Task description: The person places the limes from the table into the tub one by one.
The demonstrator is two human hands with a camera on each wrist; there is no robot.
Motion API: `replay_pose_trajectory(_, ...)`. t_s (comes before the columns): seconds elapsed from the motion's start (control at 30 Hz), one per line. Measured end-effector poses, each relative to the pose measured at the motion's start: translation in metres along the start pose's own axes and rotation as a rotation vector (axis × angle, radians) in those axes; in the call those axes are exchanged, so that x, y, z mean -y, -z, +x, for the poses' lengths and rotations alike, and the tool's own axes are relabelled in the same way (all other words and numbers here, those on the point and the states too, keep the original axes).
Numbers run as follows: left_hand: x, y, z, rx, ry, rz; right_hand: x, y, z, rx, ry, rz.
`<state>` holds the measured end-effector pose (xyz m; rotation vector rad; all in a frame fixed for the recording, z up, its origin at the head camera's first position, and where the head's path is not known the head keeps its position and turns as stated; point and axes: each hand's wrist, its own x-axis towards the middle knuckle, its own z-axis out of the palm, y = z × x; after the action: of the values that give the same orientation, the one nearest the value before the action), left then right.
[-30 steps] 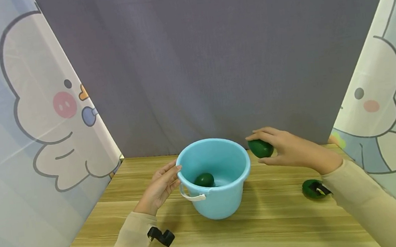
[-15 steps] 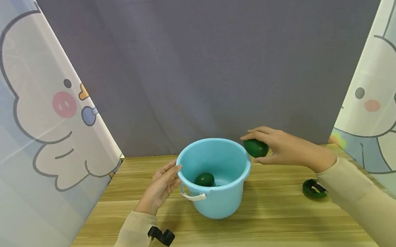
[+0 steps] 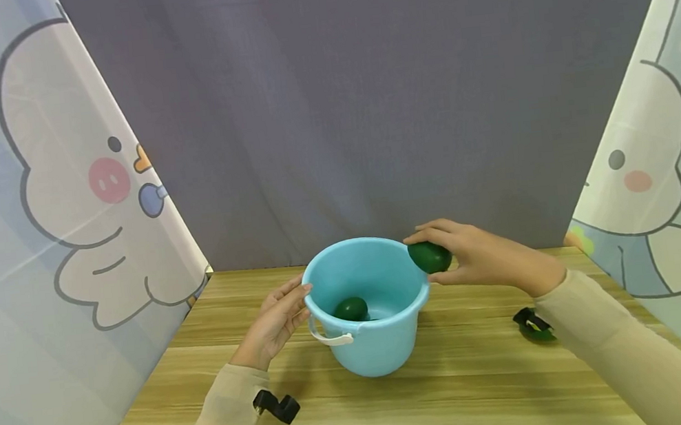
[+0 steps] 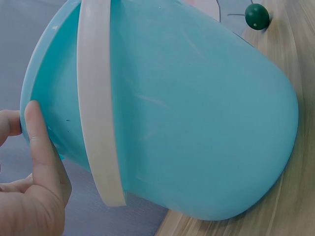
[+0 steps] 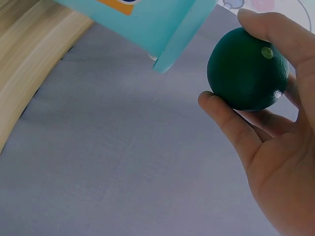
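A light blue bucket point(image 3: 375, 347) with a white handle point(image 3: 332, 340) stands upright on the table. My left hand point(image 3: 274, 323) holds its rim on the left side; in the left wrist view, fingers point(image 4: 42, 142) lie on either side of the rim. My right hand point(image 3: 476, 257) grips a dark green avocado point(image 3: 429, 257) at the bucket's right rim, slightly above it. The right wrist view shows this avocado point(image 5: 246, 71) between thumb and fingers. Inside the bucket lies another avocado point(image 3: 351, 309), with a dark bit beside it partly hidden by the near wall.
One more avocado point(image 3: 535, 332) lies on the wooden table point(image 3: 436, 410) at the right, partly covered by the right wrist's black camera mount point(image 3: 529, 319). A grey curtain point(image 3: 341, 101) hangs behind the table, and cartoon-printed curtains point(image 3: 83, 198) flank it.
My right hand has moved left with the avocado, from beside the bucket to its right rim. The left hand and the bucket have stayed in place.
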<state>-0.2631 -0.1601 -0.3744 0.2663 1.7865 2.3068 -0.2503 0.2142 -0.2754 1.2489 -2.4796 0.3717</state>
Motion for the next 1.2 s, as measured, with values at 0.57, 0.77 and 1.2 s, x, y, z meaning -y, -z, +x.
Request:
replay_pose_trajectory(0.57, 0.000, 0.002, 0.000, -0.004, 0.009, -0.005, 0.005, -0.006, 0.011, 0.005, 0.017, 0.027)
replay_pose_trajectory(0.77, 0.000, 0.003, 0.000, 0.009, 0.009, -0.006, 0.006, -0.009, 0.014, 0.008, 0.027, 0.040)
replay_pose_trajectory(1.2, 0.001, 0.001, 0.001, -0.002, 0.003, -0.005, 0.006, -0.018, 0.017, 0.011, 0.033, 0.065)
